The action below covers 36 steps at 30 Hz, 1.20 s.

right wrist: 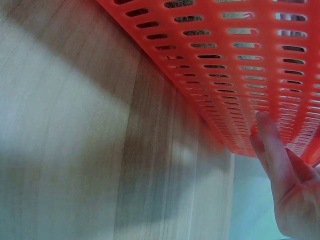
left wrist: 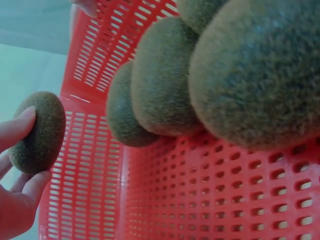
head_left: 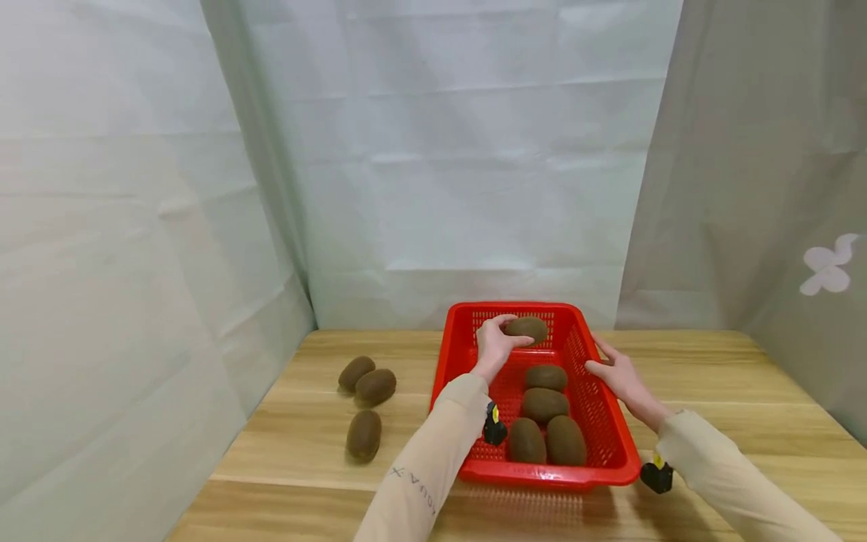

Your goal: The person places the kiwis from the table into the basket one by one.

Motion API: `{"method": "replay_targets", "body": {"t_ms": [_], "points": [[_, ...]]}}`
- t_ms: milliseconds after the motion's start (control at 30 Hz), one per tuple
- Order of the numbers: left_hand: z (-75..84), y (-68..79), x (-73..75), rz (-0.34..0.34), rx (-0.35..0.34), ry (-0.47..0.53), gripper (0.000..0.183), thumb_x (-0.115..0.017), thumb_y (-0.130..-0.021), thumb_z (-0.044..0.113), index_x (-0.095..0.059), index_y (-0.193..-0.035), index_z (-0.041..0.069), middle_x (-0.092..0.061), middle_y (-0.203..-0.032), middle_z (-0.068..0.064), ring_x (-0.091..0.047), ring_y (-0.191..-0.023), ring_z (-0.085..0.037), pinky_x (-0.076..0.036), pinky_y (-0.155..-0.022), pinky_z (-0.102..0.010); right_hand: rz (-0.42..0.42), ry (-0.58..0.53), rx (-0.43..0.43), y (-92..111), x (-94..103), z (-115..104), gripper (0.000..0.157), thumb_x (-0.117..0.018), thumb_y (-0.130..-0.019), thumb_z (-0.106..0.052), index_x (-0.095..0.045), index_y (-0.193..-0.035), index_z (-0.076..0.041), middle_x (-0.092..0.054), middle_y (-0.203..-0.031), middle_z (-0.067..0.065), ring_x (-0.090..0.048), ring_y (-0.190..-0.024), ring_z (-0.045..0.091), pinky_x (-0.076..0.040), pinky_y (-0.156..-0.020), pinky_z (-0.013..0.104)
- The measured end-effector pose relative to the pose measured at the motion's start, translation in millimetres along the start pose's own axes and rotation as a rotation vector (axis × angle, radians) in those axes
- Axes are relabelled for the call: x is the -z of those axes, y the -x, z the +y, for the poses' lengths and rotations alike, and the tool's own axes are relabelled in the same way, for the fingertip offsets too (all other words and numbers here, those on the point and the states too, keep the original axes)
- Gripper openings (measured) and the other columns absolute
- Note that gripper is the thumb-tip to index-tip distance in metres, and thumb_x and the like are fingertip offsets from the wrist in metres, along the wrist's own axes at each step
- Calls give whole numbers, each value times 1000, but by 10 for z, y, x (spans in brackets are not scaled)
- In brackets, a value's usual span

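Note:
My left hand (head_left: 496, 346) pinches a brown kiwi (head_left: 527, 330) between thumb and fingers over the far end of a red plastic basket (head_left: 535, 474). In the left wrist view that held kiwi (left wrist: 42, 132) shows beside the perforated end wall. Several more kiwis (head_left: 545, 405) lie inside the basket, mostly along its right side and near end. At the basket's right side, my right hand (head_left: 622, 380) holds the rim, thumb over the top. Its fingers (right wrist: 272, 145) lie along the outside of the slotted wall in the right wrist view.
Three kiwis (head_left: 364, 435) lie on the wooden table (head_left: 291, 444) left of the basket, two of them close together farther back. Pale cloth hangs (head_left: 460, 188) behind the table and along both sides.

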<state>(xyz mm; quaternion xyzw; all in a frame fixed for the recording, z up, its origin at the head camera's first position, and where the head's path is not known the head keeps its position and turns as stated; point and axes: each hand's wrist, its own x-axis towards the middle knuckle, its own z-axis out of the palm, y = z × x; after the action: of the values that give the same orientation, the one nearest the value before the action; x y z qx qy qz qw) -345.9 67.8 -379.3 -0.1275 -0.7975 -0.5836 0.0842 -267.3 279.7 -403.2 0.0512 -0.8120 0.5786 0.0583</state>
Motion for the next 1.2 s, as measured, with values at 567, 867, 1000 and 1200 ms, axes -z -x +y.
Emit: {"method": "replay_targets", "body": {"t_ms": [567, 867, 1000, 1200], "points": [[-222, 12, -137, 13, 99, 52, 36, -81, -67, 12, -62, -96, 6, -57, -87, 1, -53, -77, -18, -48, -67, -28, -1, -13, 10, 43, 34, -6, 63, -49, -91, -6, -15, -144, -3, -44, -118, 38, -60, -88, 34, -51, -67, 37], [-310, 36, -90, 18, 108, -13, 35, -81, -67, 12, -62, -95, 3, -57, -86, -2, -53, -79, -20, -48, -69, -31, -2, 4, 0, 55, 7, -16, 64, -48, -90, -6, -14, -144, -4, -47, -113, 37, -60, -84, 34, -51, -64, 37], [-338, 46, -68, -8, 133, -24, 37, -82, -66, 13, -62, -95, 3, -57, -87, -3, -54, -78, -20, -48, -68, -31, -2, -10, -1, 52, 3, -24, 64, -48, -90, -5, -14, -144, -4, -46, -114, 37, -61, -83, 34, -51, -64, 38], [-372, 71, -38, 18, 171, -44, 36, -83, -64, 11, -64, -93, 0, -59, -86, -6, -54, -79, -22, -48, -68, -31, 1, -4, -8, 57, -22, -31, 64, -48, -89, -5, -15, -144, -3, -48, -112, 36, -61, -82, 32, -51, -64, 37]]}}
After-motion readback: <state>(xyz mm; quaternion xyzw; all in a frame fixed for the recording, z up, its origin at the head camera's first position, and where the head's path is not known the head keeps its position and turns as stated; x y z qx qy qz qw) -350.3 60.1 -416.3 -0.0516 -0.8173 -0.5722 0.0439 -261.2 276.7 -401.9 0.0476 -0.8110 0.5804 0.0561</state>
